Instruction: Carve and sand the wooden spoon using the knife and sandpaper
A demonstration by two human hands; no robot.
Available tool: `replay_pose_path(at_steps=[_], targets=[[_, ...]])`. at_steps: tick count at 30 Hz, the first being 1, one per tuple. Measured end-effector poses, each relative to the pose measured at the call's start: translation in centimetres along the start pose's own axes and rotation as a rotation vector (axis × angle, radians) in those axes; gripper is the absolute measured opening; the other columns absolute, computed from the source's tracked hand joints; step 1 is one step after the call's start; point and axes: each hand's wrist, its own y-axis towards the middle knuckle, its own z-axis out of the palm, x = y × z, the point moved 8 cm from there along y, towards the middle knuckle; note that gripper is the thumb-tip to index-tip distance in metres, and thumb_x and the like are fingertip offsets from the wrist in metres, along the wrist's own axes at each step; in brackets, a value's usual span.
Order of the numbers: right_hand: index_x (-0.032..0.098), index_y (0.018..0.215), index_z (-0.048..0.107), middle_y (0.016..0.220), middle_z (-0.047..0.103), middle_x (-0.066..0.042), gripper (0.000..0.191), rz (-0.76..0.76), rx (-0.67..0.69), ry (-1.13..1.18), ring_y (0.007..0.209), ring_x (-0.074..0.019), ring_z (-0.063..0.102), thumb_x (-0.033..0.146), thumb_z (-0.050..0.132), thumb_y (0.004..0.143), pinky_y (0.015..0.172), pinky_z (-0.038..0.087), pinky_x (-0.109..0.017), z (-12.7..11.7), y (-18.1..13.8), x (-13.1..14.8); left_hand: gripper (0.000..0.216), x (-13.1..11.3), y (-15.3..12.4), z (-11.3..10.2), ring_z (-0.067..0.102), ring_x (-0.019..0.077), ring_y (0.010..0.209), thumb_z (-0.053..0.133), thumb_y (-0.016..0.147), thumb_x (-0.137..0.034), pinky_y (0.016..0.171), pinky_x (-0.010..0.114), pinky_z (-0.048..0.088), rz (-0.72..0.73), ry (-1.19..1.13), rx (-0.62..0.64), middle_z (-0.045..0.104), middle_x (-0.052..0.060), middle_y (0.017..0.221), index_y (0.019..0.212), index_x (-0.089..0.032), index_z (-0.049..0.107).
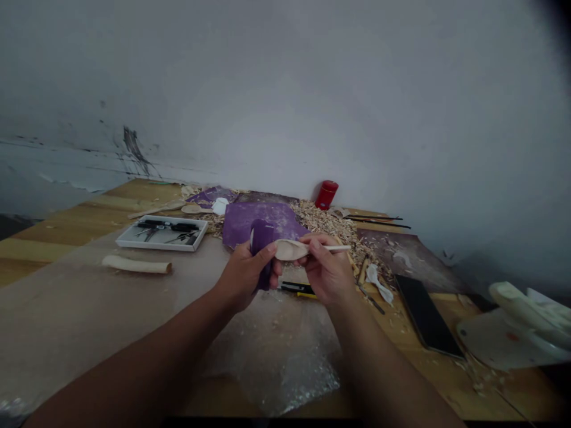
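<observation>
A pale wooden spoon (289,250) is held level over the middle of the table, its handle pointing right. My right hand (328,270) is closed around the spoon near where bowl meets handle. My left hand (245,267) grips a folded strip of purple sandpaper (262,238), and its thumb touches the rim of the bowl. Behind the hands lies a larger purple sandpaper sheet (267,217), dusted with pale powder. Under the hands, a black and yellow cutter (298,289) is partly hidden.
Wood shavings (323,219) cover the table's back around a red canister (326,195). To the left are a white tray of tools (162,233), a wood piece (136,264) and another wooden spoon (196,209). A phone (426,315) and a white device (513,333) lie right.
</observation>
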Motion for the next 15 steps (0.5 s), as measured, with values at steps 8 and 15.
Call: replay_pose_path(at_steps=[8, 15], targets=[[0.022, 0.075, 0.061, 0.072, 0.055, 0.001, 0.02, -0.064, 0.026, 0.238, 0.071, -0.0129, 0.052, 0.031, 0.044, 0.077, 0.081, 0.038, -0.039, 0.7, -0.8, 2.2, 0.024, 1.8, 0.1, 0.4, 0.046, 0.0068, 0.035, 0.051, 0.071, -0.037, 0.034, 0.018, 0.034, -0.144, 0.011, -0.027, 0.053, -0.002, 0.05, 0.067, -0.014, 0.05], [0.021, 0.063, 0.058, 0.049, 0.042, 0.005, 0.038, -0.005, 0.021, 0.335, 0.053, -0.0087, 0.047, 0.041, 0.032, 0.083, 0.077, 0.04, -0.035, 0.6, -0.5, 2.2, 0.024, 3.1, -0.1, 1.1, 0.047, 0.0067, 0.037, 0.05, 0.072, -0.037, 0.035, 0.018, 0.036, -0.201, -0.009, 0.021, 0.054, -0.001, 0.053, 0.071, -0.013, 0.052]])
